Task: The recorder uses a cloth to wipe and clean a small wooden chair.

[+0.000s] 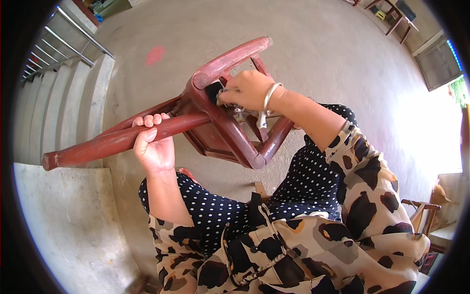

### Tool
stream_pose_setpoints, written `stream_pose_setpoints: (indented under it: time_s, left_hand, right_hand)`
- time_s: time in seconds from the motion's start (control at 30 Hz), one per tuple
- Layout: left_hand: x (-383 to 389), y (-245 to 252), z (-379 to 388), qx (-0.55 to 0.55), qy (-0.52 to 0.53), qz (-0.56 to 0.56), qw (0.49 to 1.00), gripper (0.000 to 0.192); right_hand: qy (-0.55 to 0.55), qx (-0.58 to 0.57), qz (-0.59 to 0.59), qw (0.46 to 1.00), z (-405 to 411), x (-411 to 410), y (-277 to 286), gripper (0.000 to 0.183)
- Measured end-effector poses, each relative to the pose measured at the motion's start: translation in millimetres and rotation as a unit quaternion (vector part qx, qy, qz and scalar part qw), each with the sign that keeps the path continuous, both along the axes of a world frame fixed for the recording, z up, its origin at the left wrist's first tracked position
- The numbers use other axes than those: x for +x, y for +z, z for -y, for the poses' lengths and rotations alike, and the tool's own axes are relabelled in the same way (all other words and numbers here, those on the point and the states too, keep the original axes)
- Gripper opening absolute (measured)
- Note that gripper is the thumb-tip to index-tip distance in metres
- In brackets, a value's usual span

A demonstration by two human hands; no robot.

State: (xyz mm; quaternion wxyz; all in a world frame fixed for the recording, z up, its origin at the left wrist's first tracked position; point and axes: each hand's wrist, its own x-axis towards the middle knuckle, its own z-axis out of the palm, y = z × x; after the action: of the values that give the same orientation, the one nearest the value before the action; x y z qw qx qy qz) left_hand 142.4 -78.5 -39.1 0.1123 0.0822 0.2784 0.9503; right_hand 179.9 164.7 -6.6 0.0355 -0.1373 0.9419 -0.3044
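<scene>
A red-painted wooden chair (227,134) lies tipped over in front of my knees, with its legs toward the left. My left hand (156,143) is wrapped around one round chair leg (99,149), thumb on the near side. Over the chair's frame, my right hand (248,90) has its fingers bent around what looks like a bunched cloth (261,122), whose pale end hangs below the palm. A black patch (213,91) shows against the wood beside the fingertips; whether it belongs to the cloth I cannot tell. The right fingertips are blurred.
Concrete steps (79,88) with a metal handrail (84,36) rise at the left, above a low pale block (66,205). At the far right stand a wooden table (394,14) and a bright doorway (437,128). A wooden seat frame (422,205) stands near my right elbow.
</scene>
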Motion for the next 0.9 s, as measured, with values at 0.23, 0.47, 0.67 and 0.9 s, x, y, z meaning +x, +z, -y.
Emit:
stream_pose_setpoints:
  time_s: [0.23, 0.47, 0.67, 0.9]
  left_hand:
    - [5.8, 2.8, -9.8, -0.008, -0.004, -0.018, 1.0, 0.027]
    - [11.1, 9.7, -13.9, -0.016, 0.002, -0.021, 1.0, 0.028]
    - [8.9, 9.6, -16.9, -0.01, 0.01, -0.009, 1.0, 0.028]
    - [5.6, 8.0, -21.8, -0.006, 0.013, -0.029, 0.999, 0.028]
  right_hand:
    - [-0.123, 0.225, 0.063, 0.965, 3.6, -8.3, 17.9, 0.032]
    - [-0.097, 0.292, 0.102, 0.946, 10.1, -20.8, 28.8, 0.024]
    - [-0.106, 0.144, -0.072, 0.981, -7.4, -5.0, -8.1, 0.021]
    - [-0.185, 0.224, -0.118, 0.949, 7.4, -10.9, -18.3, 0.016]
